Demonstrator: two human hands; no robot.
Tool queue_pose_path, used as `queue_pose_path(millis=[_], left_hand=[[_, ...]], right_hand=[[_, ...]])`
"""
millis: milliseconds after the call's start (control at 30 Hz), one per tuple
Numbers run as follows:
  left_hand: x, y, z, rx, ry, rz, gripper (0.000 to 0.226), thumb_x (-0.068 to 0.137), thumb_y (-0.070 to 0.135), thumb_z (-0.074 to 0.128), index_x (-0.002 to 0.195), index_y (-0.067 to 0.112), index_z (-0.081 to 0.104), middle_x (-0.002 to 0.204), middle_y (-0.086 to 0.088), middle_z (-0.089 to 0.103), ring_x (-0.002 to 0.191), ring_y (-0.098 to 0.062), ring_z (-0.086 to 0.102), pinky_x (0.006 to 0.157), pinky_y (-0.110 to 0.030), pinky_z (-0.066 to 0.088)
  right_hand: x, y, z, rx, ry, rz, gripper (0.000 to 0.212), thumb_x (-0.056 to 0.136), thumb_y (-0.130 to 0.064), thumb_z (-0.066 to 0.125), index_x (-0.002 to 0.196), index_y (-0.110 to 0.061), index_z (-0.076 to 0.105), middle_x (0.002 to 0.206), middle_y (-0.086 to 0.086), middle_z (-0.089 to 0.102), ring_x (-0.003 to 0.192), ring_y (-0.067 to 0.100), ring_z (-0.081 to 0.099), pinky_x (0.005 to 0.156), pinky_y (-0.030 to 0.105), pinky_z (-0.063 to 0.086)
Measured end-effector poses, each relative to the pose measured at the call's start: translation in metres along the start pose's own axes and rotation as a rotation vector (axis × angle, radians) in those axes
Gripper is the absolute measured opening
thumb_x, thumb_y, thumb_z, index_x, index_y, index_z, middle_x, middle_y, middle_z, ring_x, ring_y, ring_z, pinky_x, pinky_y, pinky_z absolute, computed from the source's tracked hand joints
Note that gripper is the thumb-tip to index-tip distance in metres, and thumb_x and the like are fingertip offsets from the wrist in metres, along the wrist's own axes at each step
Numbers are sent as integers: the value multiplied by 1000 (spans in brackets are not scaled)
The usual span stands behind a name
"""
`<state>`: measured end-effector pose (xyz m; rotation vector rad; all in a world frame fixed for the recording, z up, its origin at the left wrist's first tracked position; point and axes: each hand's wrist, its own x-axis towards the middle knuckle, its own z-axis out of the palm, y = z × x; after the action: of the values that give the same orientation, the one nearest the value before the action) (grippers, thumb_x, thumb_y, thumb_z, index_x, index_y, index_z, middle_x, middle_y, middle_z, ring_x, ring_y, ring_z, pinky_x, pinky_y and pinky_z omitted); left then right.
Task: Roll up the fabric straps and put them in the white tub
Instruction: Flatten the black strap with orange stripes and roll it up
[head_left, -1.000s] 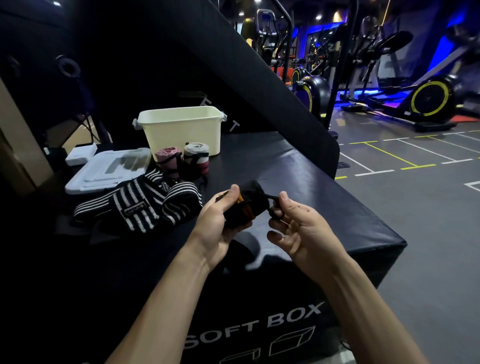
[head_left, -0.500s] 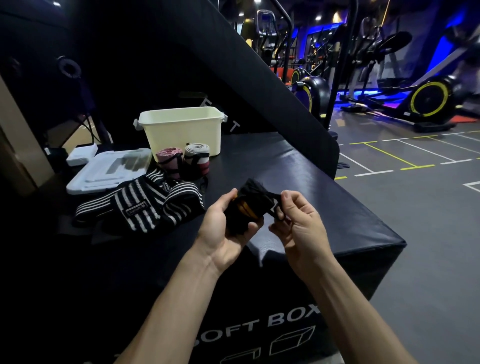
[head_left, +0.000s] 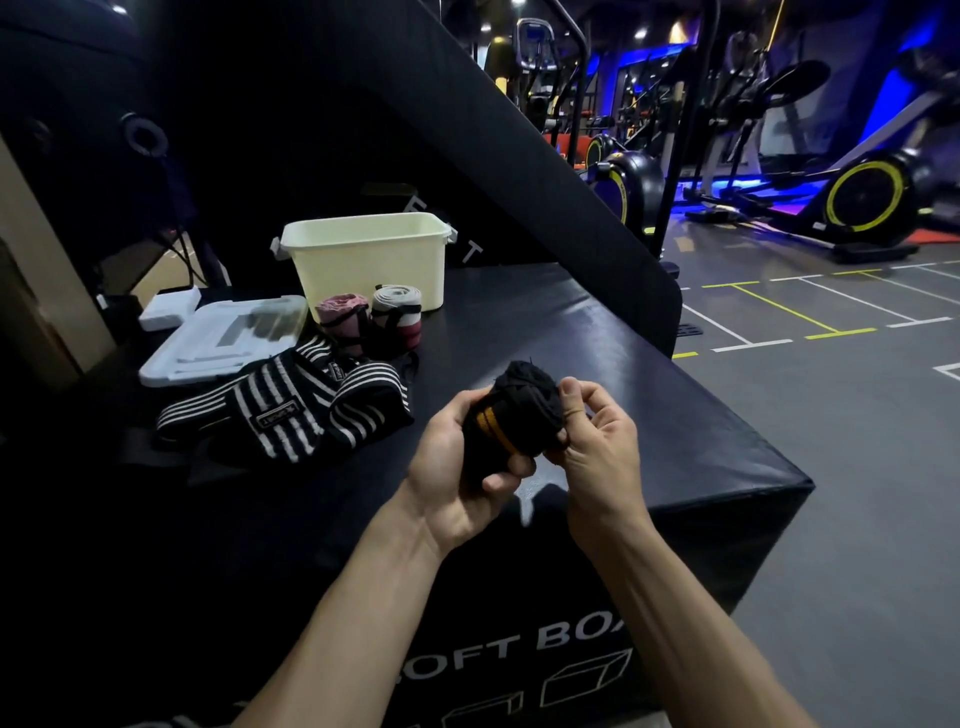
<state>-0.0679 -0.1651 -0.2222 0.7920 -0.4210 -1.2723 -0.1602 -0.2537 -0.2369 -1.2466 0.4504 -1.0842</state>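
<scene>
Fingers (head_left: 571, 400) near striped straps (head_left: 291, 410), tub (head_left: 363, 260) beyond

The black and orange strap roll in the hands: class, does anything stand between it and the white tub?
Yes. Two rolled straps stand on the box top just in front of the white tub; the black and orange roll could pass above them.

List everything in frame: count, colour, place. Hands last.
white tub: 1, cream-white, far end of box top
rolled straps: 2, pink and grey-red, in front of tub
striped straps: loose pile, black-white, left of hands
tub lid: 1, white, left of rolls
black strap: 1, black with orange stripe, rolled, held
soft box: 1, black, under everything
exercise machines: several, background right
left hand: grips roll
right hand: pinches roll's end
</scene>
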Motion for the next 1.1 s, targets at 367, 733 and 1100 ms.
queue_pose_path(millis=[367, 733, 1100], left_hand=[[-9, 3, -5, 54, -169, -172, 41, 80, 39, 56, 89, 4, 74, 74, -14, 52, 40, -10, 43, 24, -14, 20], [-15, 13, -19, 432, -26, -114, 41, 85, 49, 54, 94, 9, 58, 73, -14, 52, 35, -14, 39, 32, -16, 17], [-14, 11, -24, 707, -19, -191, 52, 76, 56, 68, 101, 11, 61, 61, -6, 51, 42, -17, 41, 42, -26, 15]], right_hand=[[4, -9, -12, 59, -188, 166, 26, 99, -38, 55, 84, -17, 60, 81, 3, 65, 75, 16, 56, 63, 29, 47], [-3, -9, -14, 112, -393, 166, 22, 95, -31, 56, 84, -13, 59, 79, 1, 60, 76, 11, 55, 75, 29, 48], [0, -14, -14, 39, -419, 300, 23, 88, -31, 64, 80, -10, 68, 74, 8, 63, 70, 22, 57, 69, 36, 50]])
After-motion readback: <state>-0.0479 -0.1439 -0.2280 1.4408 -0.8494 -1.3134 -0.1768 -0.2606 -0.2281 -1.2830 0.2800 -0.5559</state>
